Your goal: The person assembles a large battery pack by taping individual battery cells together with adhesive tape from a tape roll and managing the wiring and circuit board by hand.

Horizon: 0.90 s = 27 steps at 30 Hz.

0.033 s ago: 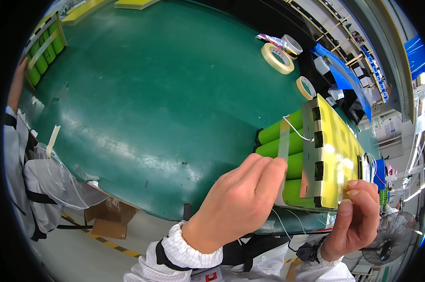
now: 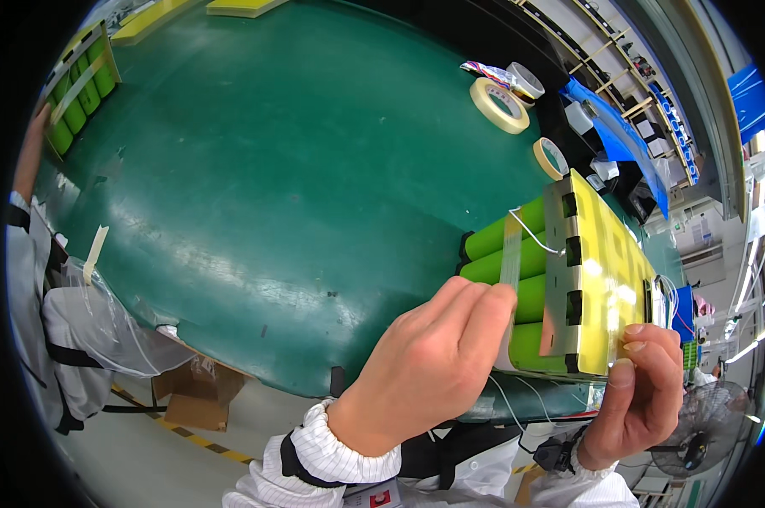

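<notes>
A battery pack [image 2: 531,292] of green cylindrical cells stands on the green table at the right, with a yellow board [image 2: 607,279] on its right face. Strips of metal and black pieces line the board's edge, and a white wire [image 2: 535,233] loops over the cells. A translucent tape strip [image 2: 510,254] runs across the cells. My left hand [image 2: 437,360] is closed, its thumb and fingers pinching at the strip's lower part against the pack. With fingers curled, my right hand [image 2: 641,394] touches the board's lower right corner; its exact grip is partly hidden.
Tape rolls [image 2: 501,106] and a smaller roll [image 2: 552,158] lie beyond the pack. At the far left another person's hand [image 2: 34,152] is beside a second green battery pack [image 2: 82,89]. Yellow boards [image 2: 247,7] lie at the far edge. A fan [image 2: 700,432] stands at lower right.
</notes>
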Available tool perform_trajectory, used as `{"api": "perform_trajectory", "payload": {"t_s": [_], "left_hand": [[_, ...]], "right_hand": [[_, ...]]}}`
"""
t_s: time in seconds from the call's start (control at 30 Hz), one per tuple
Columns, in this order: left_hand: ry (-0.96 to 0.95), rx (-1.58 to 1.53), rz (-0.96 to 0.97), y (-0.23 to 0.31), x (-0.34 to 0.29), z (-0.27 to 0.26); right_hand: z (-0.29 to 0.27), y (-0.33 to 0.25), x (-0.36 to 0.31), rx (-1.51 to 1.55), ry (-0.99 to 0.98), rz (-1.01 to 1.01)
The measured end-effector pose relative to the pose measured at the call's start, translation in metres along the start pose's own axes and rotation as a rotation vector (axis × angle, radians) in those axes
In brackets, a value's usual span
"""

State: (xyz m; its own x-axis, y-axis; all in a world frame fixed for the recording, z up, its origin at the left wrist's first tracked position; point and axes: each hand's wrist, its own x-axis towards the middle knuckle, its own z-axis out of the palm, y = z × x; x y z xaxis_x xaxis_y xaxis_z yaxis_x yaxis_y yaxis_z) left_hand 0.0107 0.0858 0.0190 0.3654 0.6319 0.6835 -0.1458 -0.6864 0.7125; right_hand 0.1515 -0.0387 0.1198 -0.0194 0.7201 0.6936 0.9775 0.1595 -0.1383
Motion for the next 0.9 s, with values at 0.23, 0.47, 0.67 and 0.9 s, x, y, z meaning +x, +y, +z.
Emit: {"api": "perform_trajectory", "payload": {"t_s": [0.23,0.47,0.67,0.9], "left_hand": [[0.023,-0.018,-0.054,-0.002,-0.0024,-0.0011],[0.034,-0.062,-0.056,-0.0024,-0.0013,0.0004],[0.018,-0.046,-0.037,-0.0029,-0.0001,0.0018],[-0.019,-0.006,-0.029,-0.0022,0.0007,0.0008]], "right_hand": [[0.0023,0.0044,0.0024,-0.039,0.048,-0.05],[0.0019,0.0033,0.0032,-0.036,0.04,-0.052],[0.0022,0.0038,0.0018,-0.022,0.047,-0.042],[0.0031,0.0016,0.0024,-0.017,0.056,-0.035]]}}
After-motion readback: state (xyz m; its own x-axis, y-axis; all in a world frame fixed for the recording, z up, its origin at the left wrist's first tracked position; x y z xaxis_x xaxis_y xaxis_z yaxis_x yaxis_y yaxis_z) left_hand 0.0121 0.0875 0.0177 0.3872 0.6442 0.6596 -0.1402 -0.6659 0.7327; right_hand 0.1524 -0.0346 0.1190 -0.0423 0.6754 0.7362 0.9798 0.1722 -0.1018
